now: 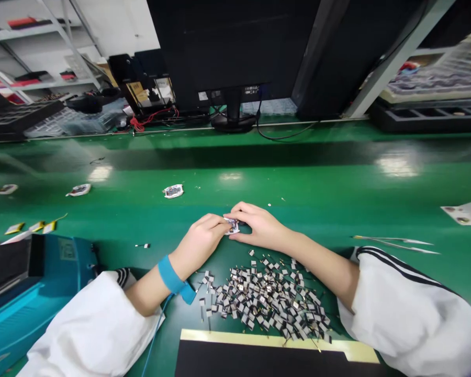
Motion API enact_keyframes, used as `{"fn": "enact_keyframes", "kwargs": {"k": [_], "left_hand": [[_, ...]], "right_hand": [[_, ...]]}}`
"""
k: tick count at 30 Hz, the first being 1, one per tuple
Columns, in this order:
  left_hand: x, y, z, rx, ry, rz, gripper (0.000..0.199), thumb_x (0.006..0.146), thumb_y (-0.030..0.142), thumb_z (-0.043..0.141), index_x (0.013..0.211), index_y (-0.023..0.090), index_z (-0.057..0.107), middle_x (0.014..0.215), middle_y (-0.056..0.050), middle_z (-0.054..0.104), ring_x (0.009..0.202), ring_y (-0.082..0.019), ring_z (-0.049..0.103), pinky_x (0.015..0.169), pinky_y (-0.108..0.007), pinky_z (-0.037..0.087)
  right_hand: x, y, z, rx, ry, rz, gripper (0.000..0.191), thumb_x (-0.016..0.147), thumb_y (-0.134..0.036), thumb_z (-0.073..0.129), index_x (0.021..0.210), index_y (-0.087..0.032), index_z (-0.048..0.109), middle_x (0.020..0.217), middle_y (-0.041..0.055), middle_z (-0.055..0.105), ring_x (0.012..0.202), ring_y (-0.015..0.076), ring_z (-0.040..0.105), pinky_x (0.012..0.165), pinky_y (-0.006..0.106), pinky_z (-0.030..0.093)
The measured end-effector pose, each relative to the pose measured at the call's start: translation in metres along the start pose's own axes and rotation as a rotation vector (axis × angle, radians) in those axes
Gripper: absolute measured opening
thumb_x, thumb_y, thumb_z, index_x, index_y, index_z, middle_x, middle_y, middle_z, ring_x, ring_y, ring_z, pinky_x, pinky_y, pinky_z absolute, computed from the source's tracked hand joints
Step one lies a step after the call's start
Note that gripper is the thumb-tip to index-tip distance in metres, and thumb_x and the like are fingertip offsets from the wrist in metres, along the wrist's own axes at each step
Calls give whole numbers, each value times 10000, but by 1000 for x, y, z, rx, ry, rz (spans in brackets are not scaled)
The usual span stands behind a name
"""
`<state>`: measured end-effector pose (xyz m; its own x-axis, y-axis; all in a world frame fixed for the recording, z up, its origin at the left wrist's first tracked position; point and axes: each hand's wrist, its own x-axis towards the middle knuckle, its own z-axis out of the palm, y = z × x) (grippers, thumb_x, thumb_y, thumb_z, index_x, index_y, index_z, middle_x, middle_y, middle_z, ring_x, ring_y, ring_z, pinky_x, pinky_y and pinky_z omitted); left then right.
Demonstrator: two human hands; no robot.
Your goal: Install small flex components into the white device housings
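Both my hands meet over a small white-framed circuit board (232, 226) on the green bench. My right hand (257, 222) grips its far side between thumb and fingers. My left hand (204, 238), with a blue strap (170, 275) on the wrist, has its fingertips pressed onto the board's near-left part; whether they pinch a small piece there is hidden. Close below lies a heap of small grey-and-black parts with short leads (269, 296). One similar loose part (143, 245) lies left of my left hand.
More white-framed boards (174, 191) lie in a row toward the left. Tweezers (396, 242) rest by my right sleeve. A teal machine (63, 277) stands at left, near yellow pieces (37, 226). A black sheet (259, 360) lies at the front edge; a monitor (235, 47) stands behind.
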<state>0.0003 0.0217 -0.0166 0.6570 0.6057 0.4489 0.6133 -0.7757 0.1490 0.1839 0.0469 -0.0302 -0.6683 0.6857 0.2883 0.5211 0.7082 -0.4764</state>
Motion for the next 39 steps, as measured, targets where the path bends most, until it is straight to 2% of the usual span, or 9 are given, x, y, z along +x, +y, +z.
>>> {"fn": "enact_keyframes", "kwargs": {"k": [6,12,28,39], "left_hand": [[1,2,-2,45,-21,-3,153,841,182,444,891,152,586,849,-23,597,786,-134,534,712,-250,478],[5,5,-8,117,-125,0,217,865,187,384,926,147,588,879,-38,590,792,-147,541,705,-266,479],[7,10,-9,163,-77,-18,159,827,183,464,878,156,612,836,-27,596,748,-136,538,677,-240,465],[8,12,-10,193,-124,-2,177,823,173,450,888,159,615,852,-36,582,756,-151,530,666,-255,462]], "right_hand": [[-2,1,0,8,31,-30,387,746,-366,583,1073,-168,527,971,45,512,908,165,490,806,286,421],[-2,3,0,5,53,-49,383,753,-372,571,1066,-156,527,972,40,506,897,156,491,792,274,426],[-3,5,0,-1,63,-59,390,749,-347,572,1066,-121,545,984,70,515,897,180,494,749,287,431],[-3,5,0,-7,60,-57,383,747,-345,573,1060,-124,548,986,69,517,894,174,497,741,282,404]]}}
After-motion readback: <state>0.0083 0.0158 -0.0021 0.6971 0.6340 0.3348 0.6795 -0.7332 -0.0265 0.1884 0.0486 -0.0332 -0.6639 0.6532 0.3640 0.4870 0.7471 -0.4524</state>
